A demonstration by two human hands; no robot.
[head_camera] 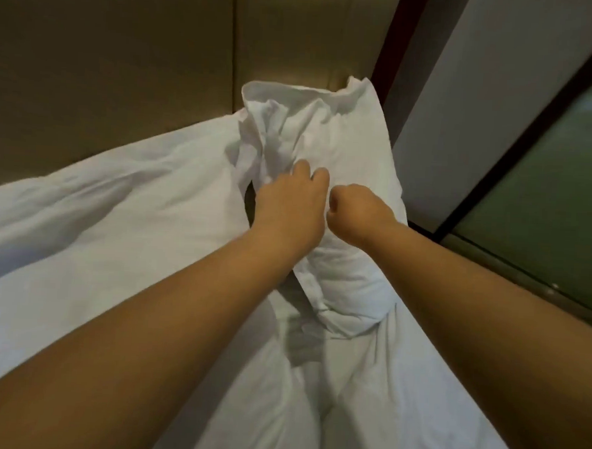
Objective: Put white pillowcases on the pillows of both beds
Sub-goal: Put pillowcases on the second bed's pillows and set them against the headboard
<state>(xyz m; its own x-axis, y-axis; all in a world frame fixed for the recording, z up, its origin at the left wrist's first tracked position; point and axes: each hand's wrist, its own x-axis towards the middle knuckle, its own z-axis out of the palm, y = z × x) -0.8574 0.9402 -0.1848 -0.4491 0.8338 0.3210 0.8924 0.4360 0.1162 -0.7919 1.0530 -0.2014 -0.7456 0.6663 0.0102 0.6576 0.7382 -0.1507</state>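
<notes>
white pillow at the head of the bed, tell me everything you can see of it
The plump white cloth pillow lies lengthwise on the white bed sheet, its far end by the tan padded headboard. Its white pillowcase is wrinkled, bunched loose at the far end and along one side. The left hand grips those folds; the right hand rests fisted on top; its grip is unclear.

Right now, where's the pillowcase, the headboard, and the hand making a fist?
pillowcase (272, 130), head view, on its bunched-up folds, upper left.
headboard (107, 60), head view, on the left padded panel.
right hand (358, 210), head view, on the back of the curled fist.
</notes>
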